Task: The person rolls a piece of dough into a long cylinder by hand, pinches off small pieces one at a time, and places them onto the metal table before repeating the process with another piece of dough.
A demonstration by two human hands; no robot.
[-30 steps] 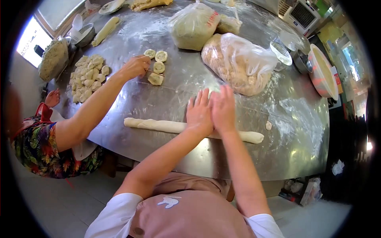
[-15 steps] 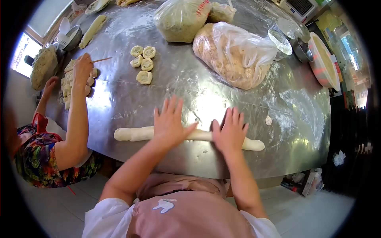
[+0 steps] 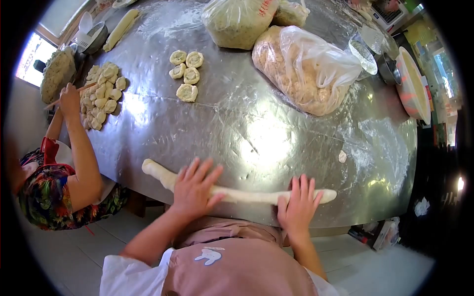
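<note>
A long, pale dough rope (image 3: 247, 196) lies across the near part of the metal table, its left end angled away from me. My left hand (image 3: 195, 191) rests flat on the rope left of its middle, fingers spread. Near the rope's right end, my right hand (image 3: 298, 203) lies on top with its fingers stretched out. The rope shows between my hands and beyond both of them. A small dough scrap (image 3: 342, 156) sits on the table to the right, beside a floury patch (image 3: 377, 153).
Several filled dough rounds (image 3: 191, 75) sit farther back. Bagged brown dough (image 3: 301, 71) and a bag of filling (image 3: 237, 24) stand behind. At left, a co-worker's hand (image 3: 70, 101) holds a thin stick near many dough pieces (image 3: 102, 96). Bowls (image 3: 387, 69) line the right edge.
Both my hands have moved nearer to my body, and the rope has rolled with them, now more bent. The co-worker's hand has shifted left, off the dough pieces.
</note>
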